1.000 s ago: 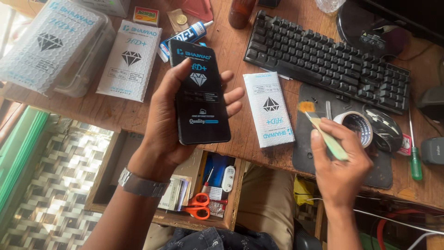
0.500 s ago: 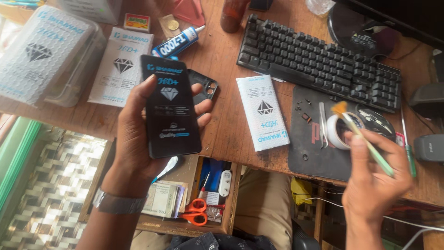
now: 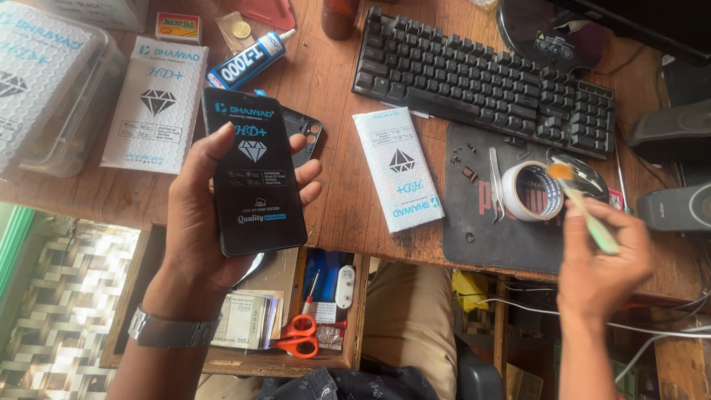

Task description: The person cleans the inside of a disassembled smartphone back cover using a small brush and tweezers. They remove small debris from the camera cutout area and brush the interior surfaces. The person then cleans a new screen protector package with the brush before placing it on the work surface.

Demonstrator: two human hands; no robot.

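Left hand (image 3: pixel 200 215) wraps around a flat black phone screen (image 3: pixel 255 170), held by its edges above the wooden worktop (image 3: pixel 348 200). It looks thin, stiff, breakable. Right hand (image 3: pixel 603 259) pinches a small brush (image 3: pixel 585 207).

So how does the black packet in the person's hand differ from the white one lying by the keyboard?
The black packet is dark with pale print; the white packet is pale with dark print. The black packet is held upright in the left hand, above the desk edge; the white packet lies flat on the wooden desk, untouched and turned upside down. Both are slim rectangles bearing a diamond emblem.
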